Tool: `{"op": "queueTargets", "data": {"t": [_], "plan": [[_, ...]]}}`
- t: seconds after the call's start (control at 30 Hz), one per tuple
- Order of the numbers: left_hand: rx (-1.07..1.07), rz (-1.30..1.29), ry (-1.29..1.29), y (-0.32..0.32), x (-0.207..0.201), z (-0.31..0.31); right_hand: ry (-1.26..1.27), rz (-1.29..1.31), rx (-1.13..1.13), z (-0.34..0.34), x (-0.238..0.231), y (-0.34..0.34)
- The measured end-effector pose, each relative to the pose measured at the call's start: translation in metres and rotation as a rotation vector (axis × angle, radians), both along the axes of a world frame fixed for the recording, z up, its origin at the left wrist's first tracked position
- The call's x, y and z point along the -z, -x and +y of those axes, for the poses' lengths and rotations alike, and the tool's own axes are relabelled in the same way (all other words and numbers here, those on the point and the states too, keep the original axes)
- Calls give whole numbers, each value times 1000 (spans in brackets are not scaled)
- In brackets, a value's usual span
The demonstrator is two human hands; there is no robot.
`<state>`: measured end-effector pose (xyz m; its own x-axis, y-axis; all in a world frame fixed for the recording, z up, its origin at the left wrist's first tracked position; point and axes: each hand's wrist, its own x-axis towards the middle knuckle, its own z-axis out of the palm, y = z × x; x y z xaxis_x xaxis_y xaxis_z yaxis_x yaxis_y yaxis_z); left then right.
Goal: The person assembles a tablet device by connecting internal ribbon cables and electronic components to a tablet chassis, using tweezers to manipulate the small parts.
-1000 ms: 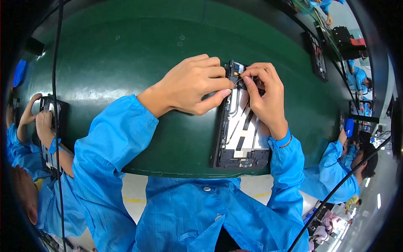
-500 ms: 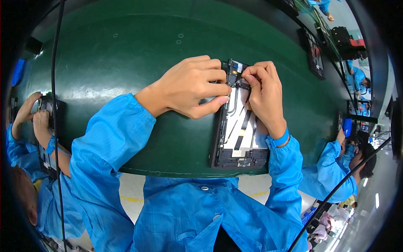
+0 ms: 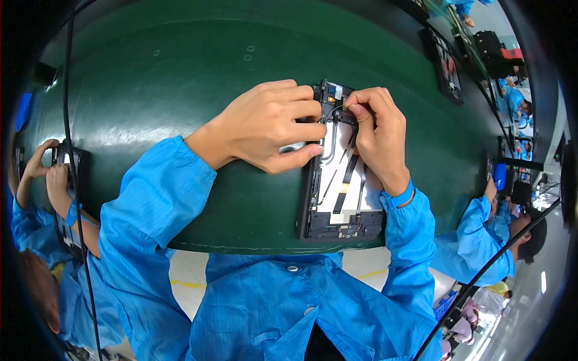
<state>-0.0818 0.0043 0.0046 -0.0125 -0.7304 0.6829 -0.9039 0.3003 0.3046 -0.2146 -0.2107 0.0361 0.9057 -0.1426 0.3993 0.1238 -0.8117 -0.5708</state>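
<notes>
An opened tablet-like electronic device (image 3: pixel 338 207) lies on the green table in front of me, with a black frame, a pale inner panel and dark cables and ribbons across it. My left hand (image 3: pixel 271 125) is at its upper left edge, fingers curled against the frame and thumb lower down. Over the upper right part, my right hand (image 3: pixel 380 129) is closed in a pinch on a thin cable (image 3: pixel 337 109), which curves left from the fingertips. The fingers hide the cable's end, and my right hand covers part of the device's right side.
The green tabletop (image 3: pixel 180 78) spreads around the device. Another dark device (image 3: pixel 442 66) lies at the far right. To the left, a co-worker's hands (image 3: pixel 54 171) hold a similar unit; another person (image 3: pixel 481 240) sits at right. Black cords (image 3: pixel 68 120) hang across the view.
The thin cable now bows in a clearer arc between my hands. My right fingertips have shifted slightly left and up; the left hand stays at the device's edge. The whole view has shifted slightly.
</notes>
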Motion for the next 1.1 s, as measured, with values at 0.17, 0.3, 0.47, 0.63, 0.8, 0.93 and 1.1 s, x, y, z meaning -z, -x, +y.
{"op": "queueTargets", "data": {"t": [0.17,0.3,0.47,0.63,0.8,0.93,1.1], "plan": [[-20,-25,-13,-4,-3,-3,10,-36,-57,-4,-1,3],[-32,-48,-24,-5,0,-2,-63,-29,-35,4,-4,4],[-3,-58,14,-6,-1,-1,-98,-27,-29,0,0,4],[-9,-48,7,-4,-2,-2,-99,-29,-35,0,0,4],[-13,-75,-5,-8,-8,-3,-103,-27,-26,1,-2,4],[-24,-68,-2,-8,-6,-3,-123,-49,-38,0,0,3],[-62,-102,-35,-8,-6,-3,-125,-87,-40,-1,3,1]]}}
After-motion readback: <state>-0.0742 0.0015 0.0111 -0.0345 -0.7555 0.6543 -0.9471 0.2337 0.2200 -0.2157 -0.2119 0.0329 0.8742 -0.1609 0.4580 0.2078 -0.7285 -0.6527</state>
